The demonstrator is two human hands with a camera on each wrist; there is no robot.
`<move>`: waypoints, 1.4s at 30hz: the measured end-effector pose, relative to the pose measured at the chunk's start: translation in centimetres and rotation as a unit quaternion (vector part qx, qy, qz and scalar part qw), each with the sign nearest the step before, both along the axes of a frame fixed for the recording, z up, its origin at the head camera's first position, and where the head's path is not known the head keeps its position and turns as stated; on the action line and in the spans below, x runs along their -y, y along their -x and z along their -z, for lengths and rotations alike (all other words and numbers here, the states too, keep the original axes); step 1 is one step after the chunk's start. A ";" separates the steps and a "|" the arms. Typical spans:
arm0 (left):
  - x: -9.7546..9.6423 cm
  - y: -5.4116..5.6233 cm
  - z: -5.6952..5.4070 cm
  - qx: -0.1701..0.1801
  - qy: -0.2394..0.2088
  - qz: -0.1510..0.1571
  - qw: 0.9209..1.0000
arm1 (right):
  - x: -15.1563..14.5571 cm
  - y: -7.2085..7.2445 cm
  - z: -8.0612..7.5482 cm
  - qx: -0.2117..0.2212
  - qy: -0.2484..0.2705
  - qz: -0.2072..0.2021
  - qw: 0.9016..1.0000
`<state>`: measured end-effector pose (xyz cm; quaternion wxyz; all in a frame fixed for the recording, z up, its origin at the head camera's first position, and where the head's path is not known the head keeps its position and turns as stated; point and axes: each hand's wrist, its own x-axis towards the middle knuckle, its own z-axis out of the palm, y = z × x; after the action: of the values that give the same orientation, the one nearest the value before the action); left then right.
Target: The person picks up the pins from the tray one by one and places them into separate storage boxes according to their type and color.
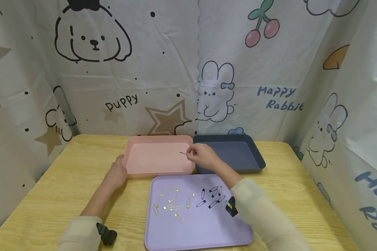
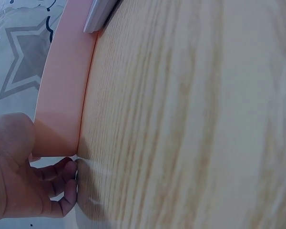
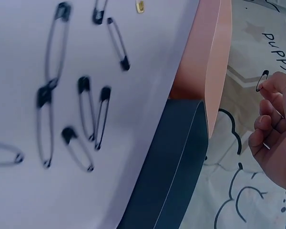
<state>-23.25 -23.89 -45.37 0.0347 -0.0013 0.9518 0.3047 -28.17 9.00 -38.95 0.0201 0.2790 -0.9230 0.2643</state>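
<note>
My right hand (image 1: 202,155) pinches a black safety pin (image 3: 262,80) by one end between thumb and fingertips. In the head view this hand is over the right edge of the pink tray (image 1: 160,173), beside the dark blue tray (image 1: 230,171). At the pink tray's left side, my left hand (image 1: 117,173) grips its wall near the front corner, fingers curled low against it in the left wrist view. On the lilac tray (image 1: 198,233) lie several gold safety pins (image 1: 188,202) at left and several black safety pins (image 1: 213,204) at right.
All three trays stand on a wood-grain table (image 1: 50,195). The pink and dark blue trays sit side by side at the back, with the lilac tray in front of them. A printed curtain (image 1: 163,76) hangs behind the table and along both sides.
</note>
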 end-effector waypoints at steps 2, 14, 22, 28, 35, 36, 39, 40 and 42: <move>0.0 0.0 0.1 -0.001 0.000 0.000 1.000 | 0.6 0.3 0.0 -0.001 -0.005 0.001 1.000; -0.1 -0.2 -0.1 0.005 0.000 0.005 1.000 | 3.9 1.4 1.4 0.014 -0.024 0.036 0.999; 0.2 -0.1 0.3 0.004 0.000 0.002 1.000 | 6.2 1.9 2.4 0.016 -0.024 0.041 0.999; 0.2 0.0 0.3 0.011 -0.007 -0.001 1.000 | 6.9 2.2 2.6 -0.001 -0.027 0.059 0.998; 0.1 -0.1 0.1 0.006 0.001 0.000 1.000 | 7.2 2.1 2.9 0.025 -0.013 0.076 0.997; 0.1 -0.1 0.1 0.005 0.001 0.000 1.000 | 7.2 2.0 3.0 0.032 -0.009 0.078 0.996; 0.1 -0.1 0.0 0.009 -0.002 0.001 1.000 | 7.3 2.0 3.3 0.041 -0.001 0.082 0.996; 0.0 -0.2 0.0 0.009 -0.002 0.001 1.000 | 7.3 2.0 3.4 0.043 0.001 0.081 0.996; 0.1 -0.2 0.0 0.010 -0.003 0.000 1.000 | 7.4 2.0 3.7 0.043 0.002 0.081 0.996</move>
<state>-23.07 -23.96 -45.42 0.0446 -0.0041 0.9506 0.3072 -30.19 1.61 -42.65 0.0019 0.1918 -0.9421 0.2751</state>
